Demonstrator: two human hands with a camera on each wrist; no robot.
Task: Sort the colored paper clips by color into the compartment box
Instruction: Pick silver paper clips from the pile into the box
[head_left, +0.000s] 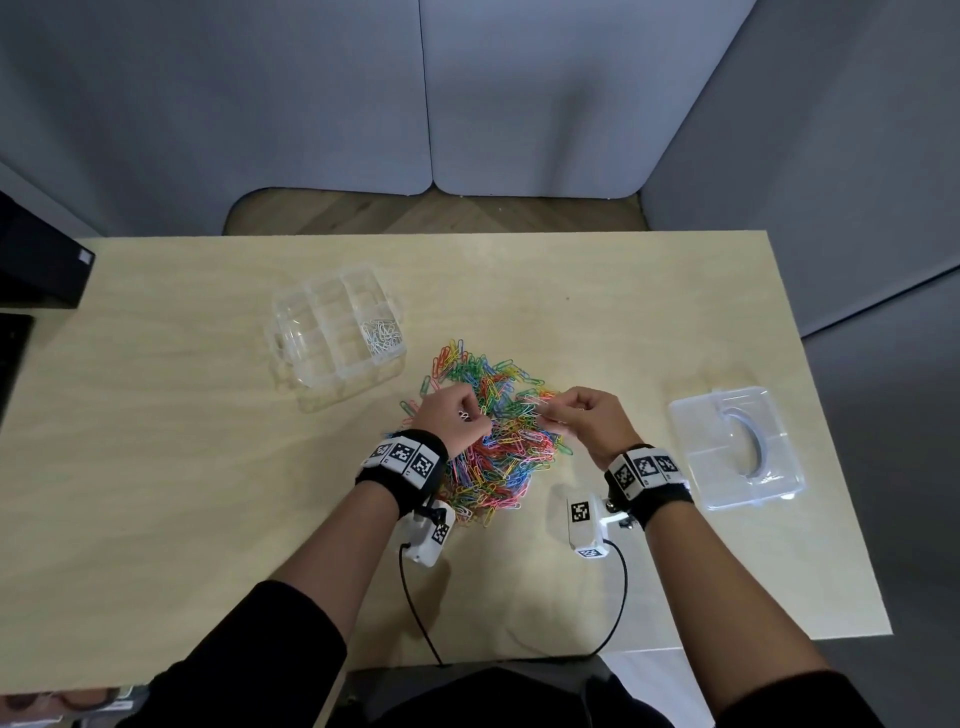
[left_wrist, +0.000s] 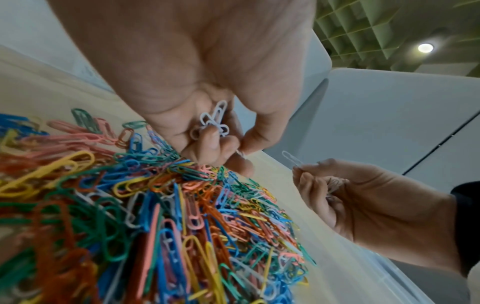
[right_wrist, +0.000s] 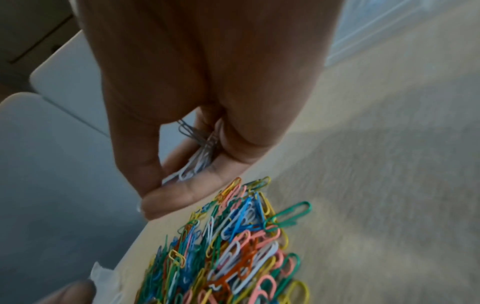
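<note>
At centre frame in the head view, my left hand (head_left: 451, 418) and right hand (head_left: 589, 420) work over the tangled heap of multicoloured wire paper clips (head_left: 493, 431) on the pale wooden bench (head_left: 156, 467). Both are clenched on small bundles of white paper clips: the left wrist view shows one bundle (left_wrist: 214, 121) tucked against the palm, the right wrist view another (right_wrist: 197, 158) pinched between thumb and fingers, probably so several travel in one trip. The clear plastic compartment box (head_left: 332, 338) waits at upper left of the heap, with white clips already in its nearest right-hand compartment. Its clear lid (head_left: 737, 452) lies at right, out of the way. Most colours remain unsorted, I judge.
</note>
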